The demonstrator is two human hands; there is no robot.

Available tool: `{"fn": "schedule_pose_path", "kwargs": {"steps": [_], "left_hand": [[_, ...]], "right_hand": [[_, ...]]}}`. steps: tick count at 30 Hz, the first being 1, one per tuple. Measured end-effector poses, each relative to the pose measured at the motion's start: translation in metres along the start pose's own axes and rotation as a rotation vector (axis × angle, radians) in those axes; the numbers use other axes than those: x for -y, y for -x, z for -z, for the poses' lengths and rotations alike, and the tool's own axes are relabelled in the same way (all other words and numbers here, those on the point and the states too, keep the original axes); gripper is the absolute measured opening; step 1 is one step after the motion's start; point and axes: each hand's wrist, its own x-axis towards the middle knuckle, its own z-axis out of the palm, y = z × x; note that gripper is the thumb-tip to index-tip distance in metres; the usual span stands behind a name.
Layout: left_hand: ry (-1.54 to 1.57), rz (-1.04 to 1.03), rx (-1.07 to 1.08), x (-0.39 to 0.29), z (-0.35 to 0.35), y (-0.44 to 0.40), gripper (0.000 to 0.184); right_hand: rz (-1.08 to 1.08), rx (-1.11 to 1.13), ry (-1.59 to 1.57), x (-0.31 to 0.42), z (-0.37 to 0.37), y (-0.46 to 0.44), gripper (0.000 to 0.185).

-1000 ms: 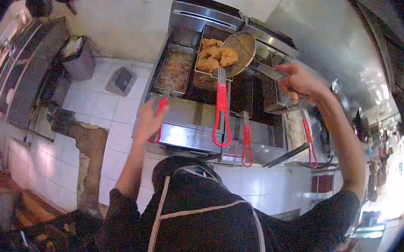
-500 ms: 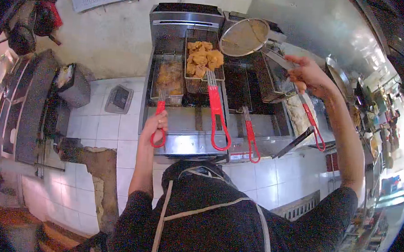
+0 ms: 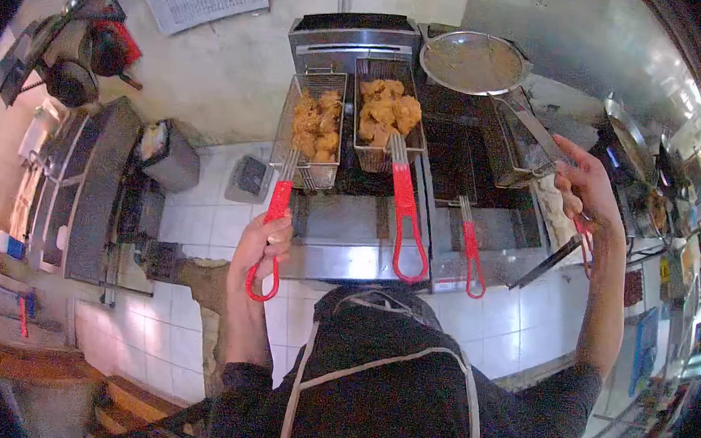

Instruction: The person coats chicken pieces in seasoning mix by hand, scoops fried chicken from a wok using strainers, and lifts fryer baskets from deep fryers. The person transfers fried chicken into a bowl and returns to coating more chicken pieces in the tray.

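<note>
My left hand [image 3: 263, 245] is wrapped round the red handle of a fry basket [image 3: 286, 122], which is raised at the left of the fryer [image 3: 335, 255]. Golden fried pieces [image 3: 315, 128], likely chicken, lie in it. Close by on the right, a second fry basket [image 3: 361, 95] holds similar fried pieces [image 3: 389, 110], its red handle [image 3: 405, 215] pointing towards me with no hand on it. My right hand [image 3: 585, 185] grips the metal handle of a round mesh strainer [image 3: 474, 63], held over the back of the right-hand fryer.
Another red basket handle [image 3: 471, 259] sticks out from the dark right-hand fryer. A wire basket [image 3: 515, 150] stands at its right side. Pans hang on the left wall, above a bin [image 3: 169, 153]. Pans and shelving line the right side, and the tiled floor [image 3: 200, 222] is broken in places.
The left basket has come up out of the oil, its pieces now plainly visible. My right hand, open and apart from the strainer handle before, has closed on it.
</note>
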Motion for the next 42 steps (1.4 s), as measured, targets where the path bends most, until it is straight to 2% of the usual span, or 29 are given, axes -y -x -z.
{"fn": "schedule_pose_path", "kwargs": {"steps": [3, 9, 10, 13, 15, 17, 18, 21, 23, 25, 26, 27, 29, 30, 31, 33, 34, 35, 37, 39, 40, 42], "left_hand": [[0.013, -0.003, 0.040, -0.016, -0.013, -0.004, 0.011], [0.007, -0.037, 0.052, -0.049, -0.037, -0.016, 0.015], [0.063, -0.044, 0.043, -0.053, -0.038, -0.019, 0.017], [0.044, 0.059, -0.047, -0.058, -0.044, -0.033, 0.017], [-0.054, 0.056, -0.101, -0.043, -0.046, -0.040, 0.017], [0.071, 0.051, -0.061, -0.028, -0.038, -0.038, 0.018], [0.090, 0.032, -0.002, -0.019, -0.024, -0.043, 0.019], [0.009, 0.011, -0.066, -0.005, -0.023, -0.041, 0.019], [0.006, -0.004, -0.025, 0.005, -0.019, -0.042, 0.020], [0.116, -0.029, 0.053, 0.004, -0.021, -0.045, 0.022], [0.134, -0.033, 0.148, 0.009, -0.013, -0.044, 0.026], [0.136, -0.034, 0.162, 0.011, -0.016, -0.043, 0.026], [0.202, -0.091, 0.040, 0.019, -0.030, -0.037, 0.029], [0.247, -0.140, 0.119, 0.028, -0.034, -0.032, 0.032], [0.236, -0.139, 0.145, 0.049, -0.024, -0.032, 0.032], [0.431, -0.134, -0.027, 0.100, -0.002, -0.037, 0.026], [0.347, -0.104, -0.015, 0.123, -0.029, -0.033, 0.021], [0.270, -0.074, -0.010, 0.157, -0.063, -0.025, 0.017], [-0.015, 0.115, 0.209, 0.216, -0.122, -0.019, 0.016], [-0.368, 0.282, 0.525, 0.259, -0.201, -0.024, 0.020], [-0.371, 0.285, 0.556, 0.275, -0.242, -0.023, 0.020], [-0.735, 0.450, 0.938, 0.302, -0.329, -0.028, 0.018]], "right_hand": [[0.011, -0.010, -0.055, -0.003, 0.005, -0.001, 0.054], [-0.013, -0.085, -0.041, -0.006, 0.007, 0.006, 0.050], [-0.030, -0.081, -0.116, -0.008, 0.008, 0.005, 0.048], [-0.008, -0.077, -0.168, -0.011, 0.011, 0.004, 0.046], [0.022, -0.109, -0.158, -0.019, 0.017, -0.001, 0.044], [-0.008, -0.163, -0.158, -0.028, 0.023, 0.004, 0.043], [0.025, -0.140, -0.236, -0.026, 0.027, 0.003, 0.042], [0.066, -0.120, -0.391, -0.027, 0.029, -0.005, 0.041], [0.077, -0.132, -0.462, -0.035, 0.036, -0.009, 0.041], [0.075, -0.063, -0.556, -0.042, 0.049, -0.016, 0.042], [0.082, -0.098, -0.554, -0.042, 0.051, -0.013, 0.034], [0.091, -0.107, -0.547, -0.038, 0.055, -0.008, 0.034], [0.033, -0.068, -0.557, -0.037, 0.071, 0.006, 0.020], [0.034, 0.014, -0.634, -0.043, 0.085, 0.007, 0.008], [0.055, -0.005, -0.638, -0.042, 0.100, 0.012, 0.008], [0.017, -0.047, -0.613, -0.045, 0.135, 0.026, 0.014], [0.022, 0.049, -0.602, -0.053, 0.163, 0.027, 0.019], [0.034, 0.029, -0.603, -0.061, 0.180, 0.035, 0.019], [0.068, -0.005, -0.508, -0.066, 0.214, 0.044, 0.009], [0.112, -0.042, -0.459, -0.065, 0.253, 0.055, 0.010], [0.129, -0.044, -0.442, -0.069, 0.274, 0.058, 0.010], [0.164, -0.042, -0.440, -0.069, 0.312, 0.062, 0.010]]}}
